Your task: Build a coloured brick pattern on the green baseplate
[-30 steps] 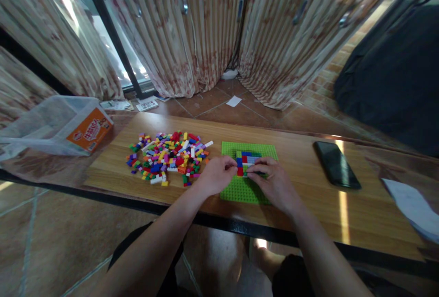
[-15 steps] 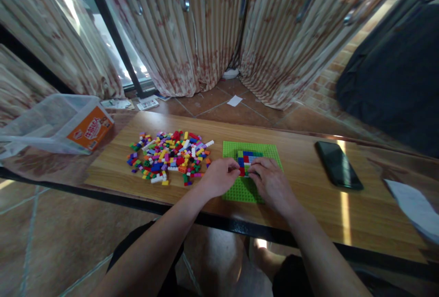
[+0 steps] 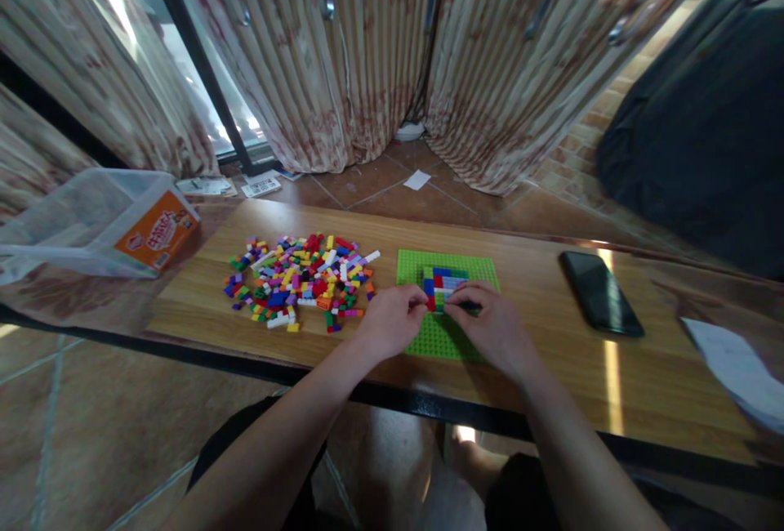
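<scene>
Brick build [image 3: 438,282]: on the green baseplate [image 3: 429,341], toward its far side, sitting between the two hands. Blue, red, white and green show on it; the right fingers cover part, so I can't call its long axis.

Key relation: left hand [image 3: 395,320] is at the build's near-left corner, fingertips right by the red bricks. Right hand [image 3: 490,320] comes in from the right, over the near-right part. Both are close — neither clearly nearer.

Grip: left thumb and fingers pinched almost together; right thumb and forefinger slightly parted, tips at the build's near edge. Can't tell whether either one has a loose brick.

Loose brick pile [image 3: 306,274] is left of the plate on the wooden tabletop [image 3: 539,351], left hand being the nearer one.

Writing: clear plastic bin [image 3: 67,257] at far left has an orange label [image 3: 158,229], white Chinese-looking characters, too blurry for me to read. Printed card [image 3: 261,187] beyond the table, also illegible. Phone [image 3: 600,292] on the right: dark screen, no brand visible.
</scene>
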`<action>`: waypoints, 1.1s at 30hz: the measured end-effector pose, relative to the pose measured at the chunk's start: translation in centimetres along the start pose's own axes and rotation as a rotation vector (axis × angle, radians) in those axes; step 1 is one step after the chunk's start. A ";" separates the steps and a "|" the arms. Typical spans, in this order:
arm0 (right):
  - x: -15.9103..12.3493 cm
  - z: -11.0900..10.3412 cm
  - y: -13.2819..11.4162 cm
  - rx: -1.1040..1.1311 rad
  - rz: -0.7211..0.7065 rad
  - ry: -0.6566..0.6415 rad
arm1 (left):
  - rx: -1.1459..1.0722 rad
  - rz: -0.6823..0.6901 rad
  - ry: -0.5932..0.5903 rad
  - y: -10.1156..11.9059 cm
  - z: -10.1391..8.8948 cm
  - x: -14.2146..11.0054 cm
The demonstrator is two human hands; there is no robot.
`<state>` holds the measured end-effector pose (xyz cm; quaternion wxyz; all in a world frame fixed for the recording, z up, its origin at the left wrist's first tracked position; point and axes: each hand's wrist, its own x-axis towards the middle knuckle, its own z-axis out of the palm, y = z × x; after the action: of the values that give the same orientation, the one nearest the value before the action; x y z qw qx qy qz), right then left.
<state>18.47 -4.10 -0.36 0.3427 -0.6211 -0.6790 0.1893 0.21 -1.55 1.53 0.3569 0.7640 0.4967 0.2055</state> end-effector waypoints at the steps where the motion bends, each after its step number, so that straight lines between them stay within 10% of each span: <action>1: 0.0 -0.1 0.0 0.022 0.011 0.000 | 0.001 0.000 0.014 -0.1 0.1 0.0; 33: 0.6 0.6 0.0 -0.005 0.015 0.002 | 0.153 -0.264 0.120 1.2 1.6 1.2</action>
<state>18.03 -3.44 -0.62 0.3404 -0.6272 -0.6744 0.1896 2.49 -1.30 1.37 0.2914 0.7034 0.6273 0.1636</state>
